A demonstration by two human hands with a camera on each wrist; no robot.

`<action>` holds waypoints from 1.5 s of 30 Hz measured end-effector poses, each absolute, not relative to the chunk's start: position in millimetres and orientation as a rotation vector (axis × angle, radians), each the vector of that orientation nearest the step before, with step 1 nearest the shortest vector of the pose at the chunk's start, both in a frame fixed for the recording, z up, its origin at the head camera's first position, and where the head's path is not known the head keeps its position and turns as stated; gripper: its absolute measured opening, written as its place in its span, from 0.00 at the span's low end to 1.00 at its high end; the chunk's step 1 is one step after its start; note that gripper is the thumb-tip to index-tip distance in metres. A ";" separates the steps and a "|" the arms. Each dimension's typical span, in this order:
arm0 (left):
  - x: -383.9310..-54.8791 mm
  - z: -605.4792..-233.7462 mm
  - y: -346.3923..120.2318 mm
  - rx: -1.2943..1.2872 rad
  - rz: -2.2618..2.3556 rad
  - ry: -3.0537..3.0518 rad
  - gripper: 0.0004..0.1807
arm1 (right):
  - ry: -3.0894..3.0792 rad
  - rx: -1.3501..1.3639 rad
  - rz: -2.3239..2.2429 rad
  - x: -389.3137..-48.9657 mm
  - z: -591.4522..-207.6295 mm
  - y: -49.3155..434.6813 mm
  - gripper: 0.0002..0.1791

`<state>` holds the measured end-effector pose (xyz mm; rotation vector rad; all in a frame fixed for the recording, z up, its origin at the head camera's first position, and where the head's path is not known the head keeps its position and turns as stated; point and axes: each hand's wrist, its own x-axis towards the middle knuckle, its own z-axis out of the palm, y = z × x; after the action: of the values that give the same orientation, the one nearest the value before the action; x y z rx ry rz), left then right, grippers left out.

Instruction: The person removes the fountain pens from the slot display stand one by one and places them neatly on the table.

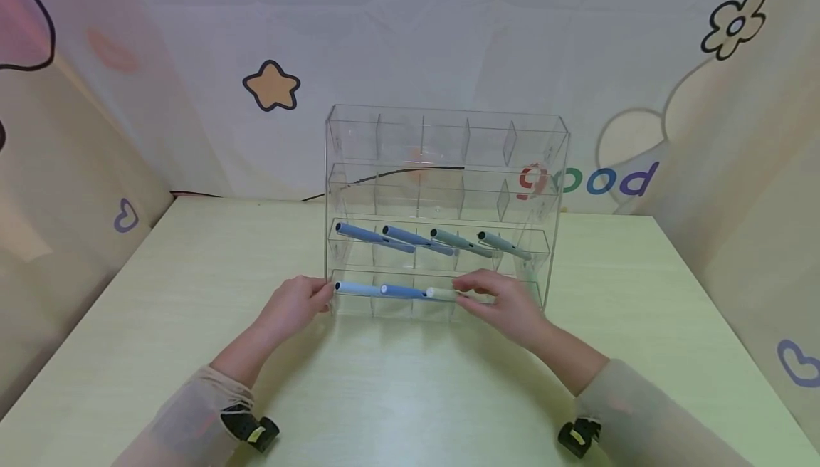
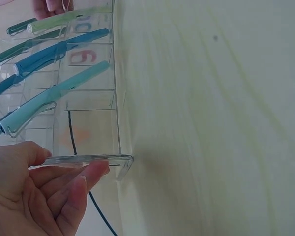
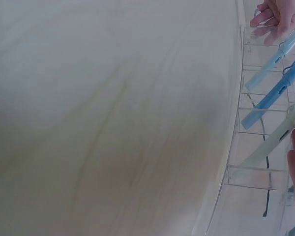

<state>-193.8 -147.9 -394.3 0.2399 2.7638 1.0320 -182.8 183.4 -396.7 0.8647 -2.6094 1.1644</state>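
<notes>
A clear acrylic pen rack [image 1: 442,141] stands upright on the table. My left hand [image 1: 299,305] pinches the rack's left side edge near the bottom, thumb on one face and fingers on the other, as the left wrist view shows. On the lowest tier lie a light blue pen [image 1: 357,288], a blue pen [image 1: 402,291] and a pale green pen [image 1: 440,294], all slanted. My right hand [image 1: 509,308] is at the pale green pen, thumb and index finger at its capped part; the thumb hides the pen's far end in the head view.
On the tier above lie two blue pens [image 1: 368,234] and two green pens [image 1: 461,243]. The upper two tiers have clear dividers. Behind the table [image 1: 397,389] hangs a printed cloth [image 1: 448,47]; a dark cord [image 1: 195,193] runs along the table's back edge.
</notes>
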 end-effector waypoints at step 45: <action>-190.9 -393.1 -147.4 0.252 1.025 2.768 0.19 | -2.409 0.994 1.021 -178.5 -379.6 188.2 0.15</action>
<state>-190.9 -147.4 -393.1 0.2523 2.7682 1.0249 -178.5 188.2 -379.6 0.9942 -2.4087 1.0211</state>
